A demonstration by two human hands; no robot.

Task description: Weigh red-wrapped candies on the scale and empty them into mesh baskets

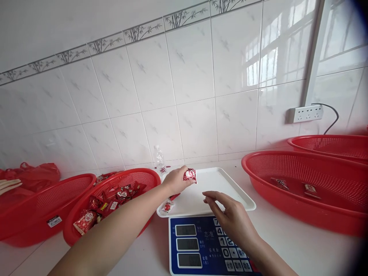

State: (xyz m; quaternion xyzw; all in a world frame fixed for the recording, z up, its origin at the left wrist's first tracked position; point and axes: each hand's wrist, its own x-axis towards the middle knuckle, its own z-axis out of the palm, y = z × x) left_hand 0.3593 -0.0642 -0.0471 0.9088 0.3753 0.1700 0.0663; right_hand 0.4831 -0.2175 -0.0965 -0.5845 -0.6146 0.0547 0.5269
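Observation:
Over the left part of a white scale tray [230, 180], my left hand [176, 181] grips a small red-and-white packet [190, 175]. My right hand [227, 211] hovers above the tray's front edge, its thumb and index finger apart and nothing between them. Below my left hand, a white-and-red packet [167, 207] lies at the tray's left front corner, beside a partly hidden red one. The blue scale panel [211, 249] sits in front of the tray, with its keys partly covered by my right hand. Left of the tray, a red basket [143, 174] holds several red packets [112, 203], partly behind my left forearm.
At the right, a large red basket [290, 161] contains two packets, with another basket [330, 142] behind it. A clear bottle [159, 159] stands by the wall. Another red basket [54, 195] and red bags [31, 174] are at the far left. A power strip [306, 114] is on the wall.

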